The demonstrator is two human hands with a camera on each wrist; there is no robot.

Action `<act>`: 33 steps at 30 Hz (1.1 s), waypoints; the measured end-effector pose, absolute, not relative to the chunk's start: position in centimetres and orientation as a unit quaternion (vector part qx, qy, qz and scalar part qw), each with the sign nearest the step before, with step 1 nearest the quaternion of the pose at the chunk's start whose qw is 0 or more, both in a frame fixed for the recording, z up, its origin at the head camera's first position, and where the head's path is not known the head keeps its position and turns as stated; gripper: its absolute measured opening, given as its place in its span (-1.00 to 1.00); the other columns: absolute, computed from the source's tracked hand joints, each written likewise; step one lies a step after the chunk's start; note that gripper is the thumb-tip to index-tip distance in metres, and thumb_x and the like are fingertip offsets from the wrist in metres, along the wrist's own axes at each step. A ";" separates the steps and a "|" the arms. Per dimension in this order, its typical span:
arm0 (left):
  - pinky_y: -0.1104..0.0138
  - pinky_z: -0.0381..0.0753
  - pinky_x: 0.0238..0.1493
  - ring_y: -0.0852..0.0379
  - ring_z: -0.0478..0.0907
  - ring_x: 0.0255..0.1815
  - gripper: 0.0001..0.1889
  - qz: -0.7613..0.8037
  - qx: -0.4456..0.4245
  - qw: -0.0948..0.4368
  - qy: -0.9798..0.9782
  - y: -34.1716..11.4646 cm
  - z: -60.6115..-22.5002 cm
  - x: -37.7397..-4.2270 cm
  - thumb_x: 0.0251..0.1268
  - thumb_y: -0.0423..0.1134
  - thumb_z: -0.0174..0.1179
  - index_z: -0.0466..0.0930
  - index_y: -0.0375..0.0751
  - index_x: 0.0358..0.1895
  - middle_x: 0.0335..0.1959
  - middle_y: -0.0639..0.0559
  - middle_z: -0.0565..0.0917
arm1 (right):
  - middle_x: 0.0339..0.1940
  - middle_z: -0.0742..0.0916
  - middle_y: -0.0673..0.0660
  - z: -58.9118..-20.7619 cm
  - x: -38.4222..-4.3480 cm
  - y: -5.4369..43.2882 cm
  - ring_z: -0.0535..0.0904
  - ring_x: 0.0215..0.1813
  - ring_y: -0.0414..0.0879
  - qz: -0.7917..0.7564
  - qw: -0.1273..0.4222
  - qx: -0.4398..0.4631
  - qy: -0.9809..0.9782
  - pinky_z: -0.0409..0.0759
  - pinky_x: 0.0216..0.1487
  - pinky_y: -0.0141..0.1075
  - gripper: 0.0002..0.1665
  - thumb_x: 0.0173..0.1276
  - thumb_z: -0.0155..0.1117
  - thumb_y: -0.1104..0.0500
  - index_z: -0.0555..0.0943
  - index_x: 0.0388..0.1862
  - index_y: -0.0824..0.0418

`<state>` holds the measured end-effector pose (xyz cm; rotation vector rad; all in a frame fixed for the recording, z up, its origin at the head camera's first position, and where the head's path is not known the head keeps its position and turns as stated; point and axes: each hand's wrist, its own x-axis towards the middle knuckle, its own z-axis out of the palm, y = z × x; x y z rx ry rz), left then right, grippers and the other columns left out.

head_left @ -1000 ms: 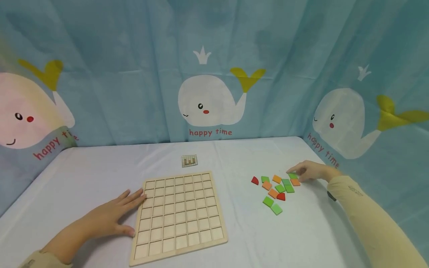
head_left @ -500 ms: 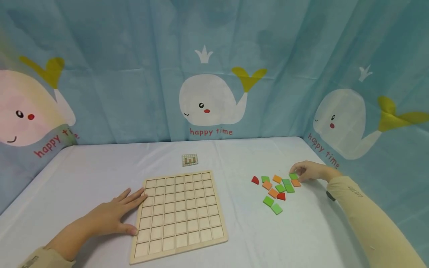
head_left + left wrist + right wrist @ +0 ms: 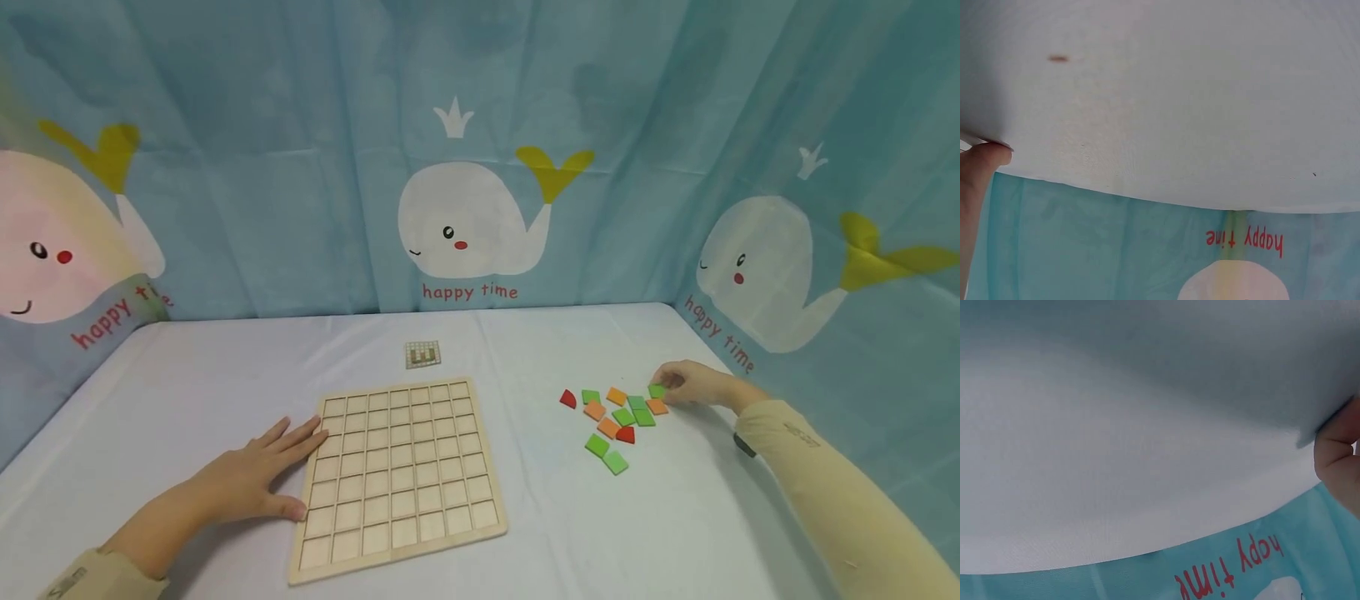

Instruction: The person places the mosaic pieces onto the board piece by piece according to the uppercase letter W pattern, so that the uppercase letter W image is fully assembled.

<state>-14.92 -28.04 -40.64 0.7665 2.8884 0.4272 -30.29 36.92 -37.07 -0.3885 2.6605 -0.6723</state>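
Head: spread wide w/ L hand (image 3: 243,481) at left edge of grid board (image 3: 403,481), pinching green tile (image 3: 656,391) by orange tile (image 3: 657,407) w/ R hand (image 3: 696,385); might jostle latter if dragged low. L wrist: showing neither tile. R wrist: too cropped to confirm how firmly gripped; may slip if pinched shallowly.

R hand (image 3: 693,385) drawn slightly twd R edge of desk (image 3: 570,525), green tile (image 3: 657,390) nudged w/ it rel. to orange tile (image 3: 657,407). L hand (image 3: 243,479): thumb (image 3: 287,507) now laps L edge of board (image 3: 403,479), prev. just met it.
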 end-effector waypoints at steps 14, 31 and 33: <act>-0.42 0.29 0.01 -0.52 -0.01 0.42 0.03 0.143 0.253 0.069 0.954 -28.0 -40.6 -14.9 -0.02 0.35 0.26 -0.01 0.24 0.56 0.49 0.58 -0.37 | -0.01 0.62 0.35 -36.5 -28.8 36.2 0.54 -0.11 0.08 -0.261 0.129 -0.087 0.953 0.59 -0.07 -0.09 -0.50 0.33 0.24 0.21 0.50 0.16 0.50; -0.46 0.28 -0.02 -0.53 -0.02 0.42 0.03 0.151 0.250 0.083 0.953 -28.0 -40.3 -14.8 -0.02 0.35 0.26 0.02 0.20 0.56 0.55 0.43 -0.28 | -0.03 0.66 0.36 -34.2 -25.5 32.2 0.58 -0.01 0.19 -0.344 0.029 -0.148 0.927 0.60 -0.07 -0.26 -0.58 0.42 0.20 0.25 0.50 0.15 0.51; -0.45 0.27 -0.01 -0.53 -0.03 0.42 0.03 0.151 0.251 0.082 0.953 -28.0 -40.3 -14.8 -0.02 0.34 0.26 0.01 0.20 0.56 0.53 0.46 -0.30 | -0.02 0.66 0.37 -34.0 -25.1 31.4 0.60 -0.01 0.22 -0.372 0.030 -0.144 0.916 0.60 -0.07 -0.29 -0.56 0.42 0.21 0.26 0.48 0.17 0.51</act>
